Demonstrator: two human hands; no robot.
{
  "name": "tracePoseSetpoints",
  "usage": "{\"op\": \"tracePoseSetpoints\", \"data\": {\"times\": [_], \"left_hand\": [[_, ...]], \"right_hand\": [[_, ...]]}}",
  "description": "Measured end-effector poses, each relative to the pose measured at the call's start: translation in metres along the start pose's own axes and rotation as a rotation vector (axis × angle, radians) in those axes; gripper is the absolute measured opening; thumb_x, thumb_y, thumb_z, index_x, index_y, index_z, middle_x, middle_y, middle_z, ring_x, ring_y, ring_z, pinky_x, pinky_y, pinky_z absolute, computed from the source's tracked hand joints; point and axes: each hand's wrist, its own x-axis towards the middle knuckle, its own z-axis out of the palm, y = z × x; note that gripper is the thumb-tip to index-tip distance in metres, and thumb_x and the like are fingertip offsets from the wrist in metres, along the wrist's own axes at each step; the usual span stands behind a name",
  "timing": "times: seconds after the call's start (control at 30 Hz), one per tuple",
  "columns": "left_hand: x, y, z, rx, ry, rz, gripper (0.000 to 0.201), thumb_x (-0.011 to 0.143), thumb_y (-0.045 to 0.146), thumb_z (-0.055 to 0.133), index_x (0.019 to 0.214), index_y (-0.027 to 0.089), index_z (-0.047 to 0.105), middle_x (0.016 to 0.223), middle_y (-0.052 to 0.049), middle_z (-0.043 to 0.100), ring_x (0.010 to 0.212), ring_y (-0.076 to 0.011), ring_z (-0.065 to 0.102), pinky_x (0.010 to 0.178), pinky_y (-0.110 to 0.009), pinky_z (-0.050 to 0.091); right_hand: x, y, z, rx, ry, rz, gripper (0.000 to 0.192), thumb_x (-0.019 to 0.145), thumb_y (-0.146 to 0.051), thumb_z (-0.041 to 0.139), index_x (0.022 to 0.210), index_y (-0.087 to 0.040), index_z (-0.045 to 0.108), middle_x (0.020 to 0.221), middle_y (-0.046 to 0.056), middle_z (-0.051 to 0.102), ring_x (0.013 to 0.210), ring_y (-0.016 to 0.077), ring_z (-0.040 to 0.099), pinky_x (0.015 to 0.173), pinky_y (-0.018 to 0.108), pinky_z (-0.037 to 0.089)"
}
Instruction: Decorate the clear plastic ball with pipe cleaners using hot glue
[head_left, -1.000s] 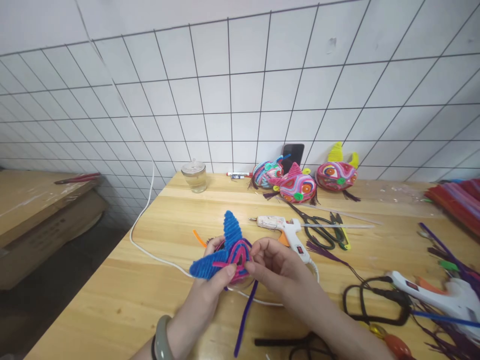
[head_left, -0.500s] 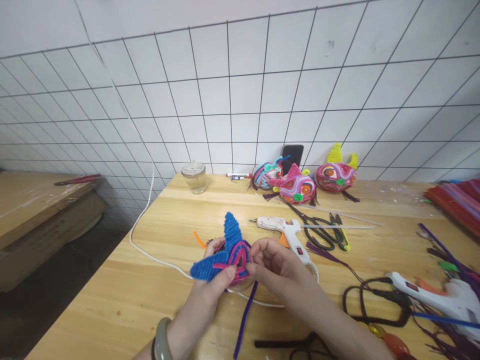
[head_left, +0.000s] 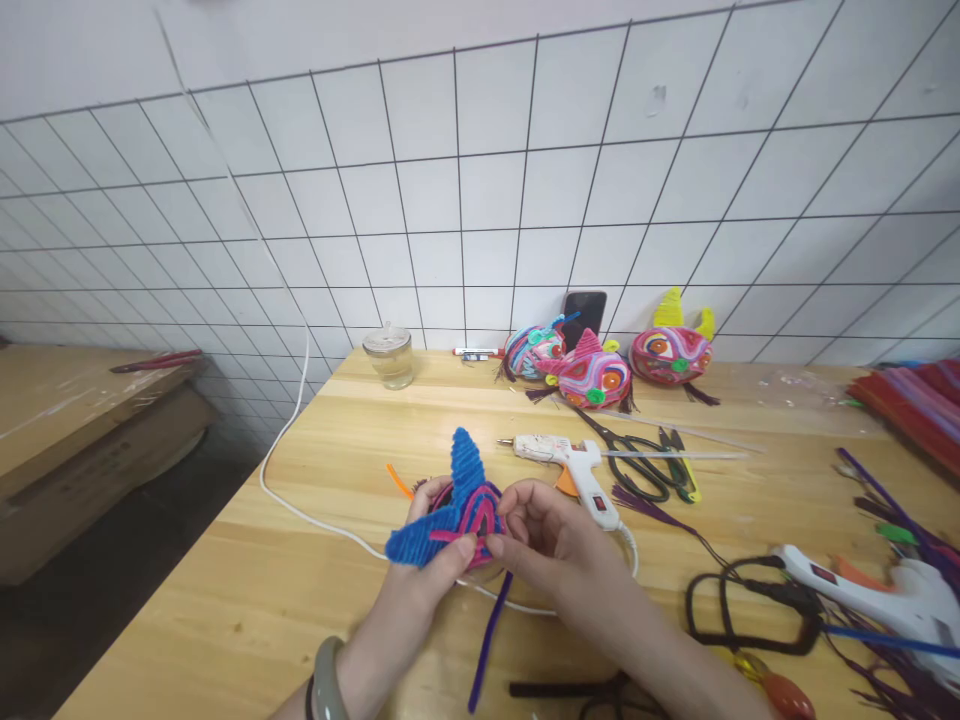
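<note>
Item in hand: one unfinished pipe-cleaner figure (head_left: pixel 457 505), blue-eared with a pink and purple body, held just above the near middle of the wooden table (head_left: pixel 315 480) between both hands.

Left hand (head_left: pixel 420 590): closed about the figure's lower left, the thumb pressed on the blue ear. A grey-green bangle (head_left: pixel 324 685) is worn at that wrist.

Right hand (head_left: pixel 551 540): fingertips pinched on the pink strand at the figure's right face. A loose purple pipe cleaner (head_left: pixel 491 635) trails down from the figure toward the near edge.

Handling, as judged: the strand is best kept taut and laid snug against the coil beside it, while the body is steadied by the left hand so the ears are not crushed.

Count, left to right:
- Glass jar with lid (head_left: pixel 389 355): one, at the far edge.
- White cable (head_left: pixel 300 510): one, run down from the wall and across the table.
- Marker pen (head_left: pixel 478 351): one, by the wall.
- Finished pipe-cleaner figures (head_left: pixel 592 375): three, in a row by the wall.
- Phone (head_left: pixel 584 312): one, leaned on the tiles behind them.
- Glue guns: two, one (head_left: pixel 574 465) just beyond the right hand, one (head_left: pixel 885 595) at the far right.
- Scissors (head_left: pixel 637 460): one black pair; a smaller pair of snips (head_left: pixel 679 462) lies just beside it.
- Stock of pipe cleaners (head_left: pixel 915 395): one stack at the right edge, number not countable.
</note>
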Motion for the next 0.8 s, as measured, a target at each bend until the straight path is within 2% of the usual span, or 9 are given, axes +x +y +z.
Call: {"op": "tracePoseSetpoints", "data": {"times": [0.1, 0.57, 0.8], "left_hand": [[0.0001, -0.0013, -0.001, 0.005, -0.034, -0.012, 0.044, 0.079, 0.033, 0.065, 0.119, 0.024, 0.048, 0.118, -0.007, 0.06, 0.117, -0.0276, 0.052, 0.105, -0.044, 0.035], [0.0011, -0.0013, 0.0012, 0.054, -0.013, -0.027, 0.046, 0.077, 0.038, 0.066, 0.117, 0.026, 0.047, 0.125, -0.007, 0.052, 0.122, -0.029, 0.046, 0.106, -0.045, 0.033], [-0.0003, 0.0019, 0.0004, 0.015, -0.089, -0.01, 0.044, 0.081, 0.038, 0.062, 0.12, 0.027, 0.048, 0.125, -0.006, 0.054, 0.123, -0.0268, 0.046, 0.108, -0.043, 0.031]], "right_hand": [[-0.0002, -0.0007, 0.0016, -0.015, 0.009, -0.001, 0.032, 0.071, -0.042, 0.074, 0.078, -0.021, 0.05, 0.058, -0.008, 0.038, 0.056, 0.0105, 0.035, 0.05, 0.022, 0.03], [0.0022, 0.0038, 0.0009, -0.071, 0.043, -0.02, 0.03, 0.071, -0.04, 0.072, 0.076, -0.022, 0.049, 0.056, -0.009, 0.037, 0.054, 0.0108, 0.036, 0.049, 0.023, 0.03], [0.002, 0.0016, -0.0016, -0.07, 0.042, -0.01, 0.026, 0.071, -0.033, 0.071, 0.079, -0.021, 0.049, 0.057, -0.009, 0.037, 0.055, 0.0106, 0.035, 0.05, 0.023, 0.028]]}}
